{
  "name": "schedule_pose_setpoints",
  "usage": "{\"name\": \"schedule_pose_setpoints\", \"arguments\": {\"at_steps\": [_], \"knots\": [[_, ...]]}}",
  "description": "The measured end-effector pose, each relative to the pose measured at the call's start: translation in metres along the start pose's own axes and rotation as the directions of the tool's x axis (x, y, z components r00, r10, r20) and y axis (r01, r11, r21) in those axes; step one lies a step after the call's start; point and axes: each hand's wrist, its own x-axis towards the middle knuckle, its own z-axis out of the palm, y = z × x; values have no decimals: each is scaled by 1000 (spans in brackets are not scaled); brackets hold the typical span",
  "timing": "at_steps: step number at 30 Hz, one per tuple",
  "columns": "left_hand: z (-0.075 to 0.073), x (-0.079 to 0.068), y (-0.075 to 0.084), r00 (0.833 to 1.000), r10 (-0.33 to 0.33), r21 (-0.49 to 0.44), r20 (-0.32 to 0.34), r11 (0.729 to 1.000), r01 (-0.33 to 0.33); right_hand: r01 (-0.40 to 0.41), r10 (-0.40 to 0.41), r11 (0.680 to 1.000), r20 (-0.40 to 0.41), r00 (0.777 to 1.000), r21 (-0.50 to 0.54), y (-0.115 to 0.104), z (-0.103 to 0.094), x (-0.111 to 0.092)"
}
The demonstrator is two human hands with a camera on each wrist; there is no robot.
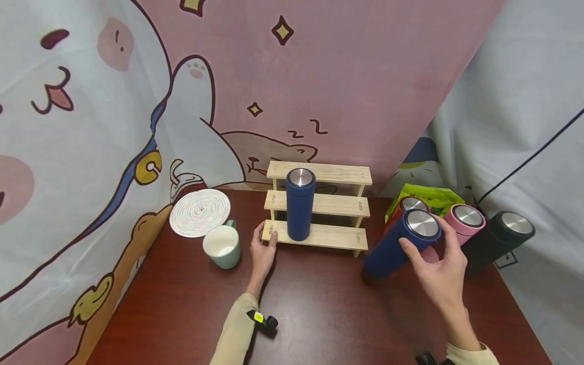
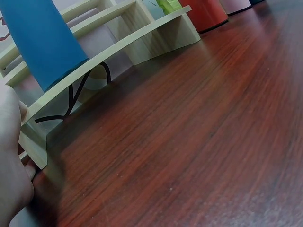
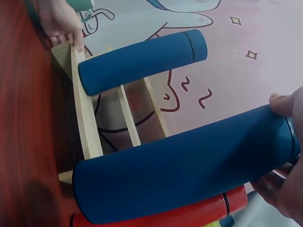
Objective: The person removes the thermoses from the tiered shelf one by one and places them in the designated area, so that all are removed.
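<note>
My right hand (image 1: 442,271) grips a blue thermos bottle (image 1: 388,251) near its steel-topped cap. The bottle leans in the head view, and its base appears raised off the table. A second blue thermos bottle (image 1: 299,213) stands upright on the lowest step of a three-tier wooden shelf (image 1: 333,237). At that step's left end, my left hand (image 1: 263,256) holds the board, thumb on top; in the left wrist view the hand (image 2: 12,156) shows only in part. The right wrist view has the held blue bottle (image 3: 180,165) in front of a red thermos bottle (image 3: 189,215).
Right of the shelf stand a pink thermos bottle (image 1: 465,220) and a black thermos bottle (image 1: 495,238), with a green-yellow packet (image 1: 431,195) behind. A mint mug (image 1: 225,251) and a round white woven mat (image 1: 199,213) are at the left. Printed cloth hangs behind the table (image 1: 319,304).
</note>
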Motion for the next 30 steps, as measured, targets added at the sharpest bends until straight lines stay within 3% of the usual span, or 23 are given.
{"name": "schedule_pose_setpoints", "arguments": {"at_steps": [19,30], "knots": [[-1,2,-1,1000,-25,12,11,1000,25,-72,61,988,-85,995,-136,17,-39,-4],[-2,1,-2,1000,-28,14,5,1000,28,-185,155,959,-152,976,-215,26,-67,-3]]}}
